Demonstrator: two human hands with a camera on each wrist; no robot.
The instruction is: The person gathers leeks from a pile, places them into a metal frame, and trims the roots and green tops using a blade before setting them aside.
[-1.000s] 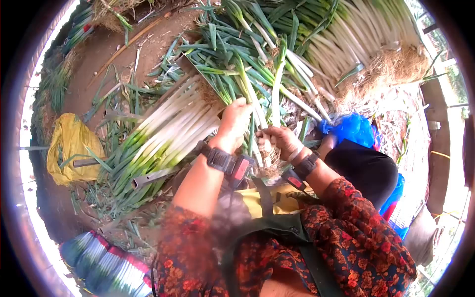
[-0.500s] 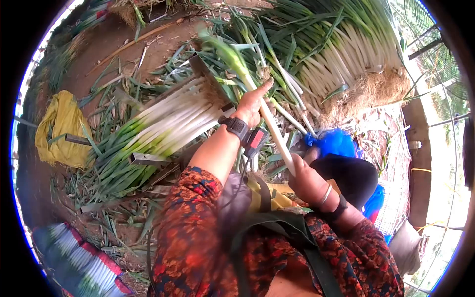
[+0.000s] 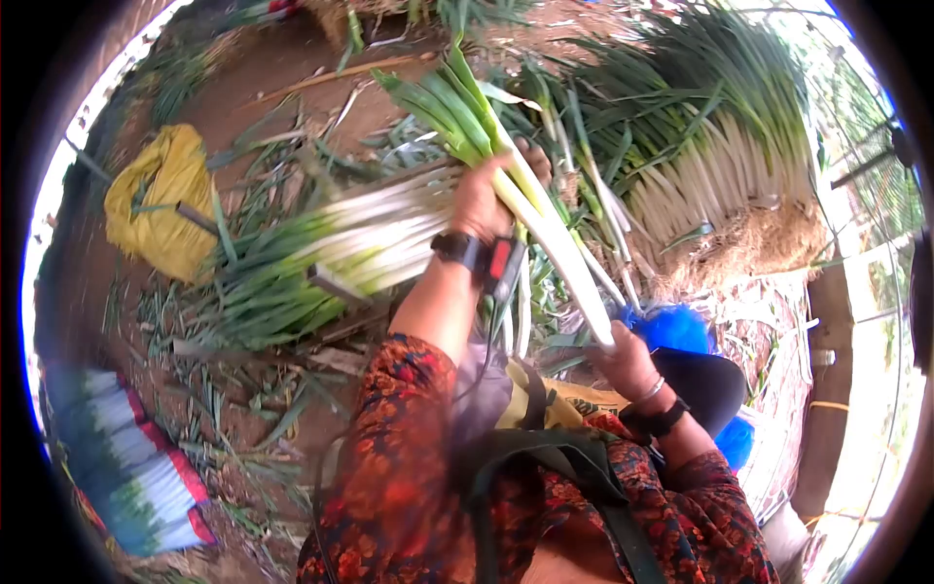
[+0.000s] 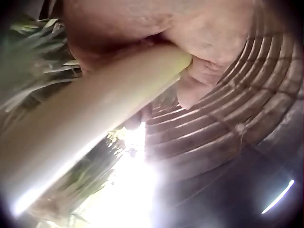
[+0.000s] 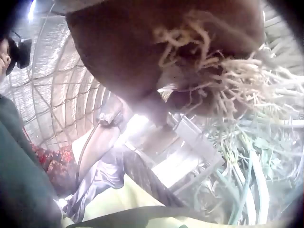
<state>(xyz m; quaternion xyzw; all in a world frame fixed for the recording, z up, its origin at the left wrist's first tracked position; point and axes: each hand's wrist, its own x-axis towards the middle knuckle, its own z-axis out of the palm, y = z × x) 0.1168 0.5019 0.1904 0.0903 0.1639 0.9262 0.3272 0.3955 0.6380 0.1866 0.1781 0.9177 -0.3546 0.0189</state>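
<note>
A long leek (image 3: 559,248) slants across the head view, with its green leaves up to the left and its white end down to the right. My left hand (image 3: 484,200) grips the stalk just below the leaves. At the white end, my right hand (image 3: 625,362) holds the leek. The left wrist view shows the pale stalk (image 4: 95,109) running under my palm, with fingers curled round it. Pale stringy roots (image 5: 237,85) stick out beside my right hand (image 5: 123,52) in the right wrist view.
Leeks lie side by side on a metal-barred rack (image 3: 336,284) at the left. A large leek pile (image 3: 720,175) with roots toward me lies at the right. A yellow sack (image 3: 161,204), bundled leeks (image 3: 146,467) and a blue plastic bag (image 3: 676,329) are on the ground nearby.
Both hands were close together at the leeks' lower ends. The left hand is now up near the leaves, the right at the root end, and the leek is lifted aslant between them.
</note>
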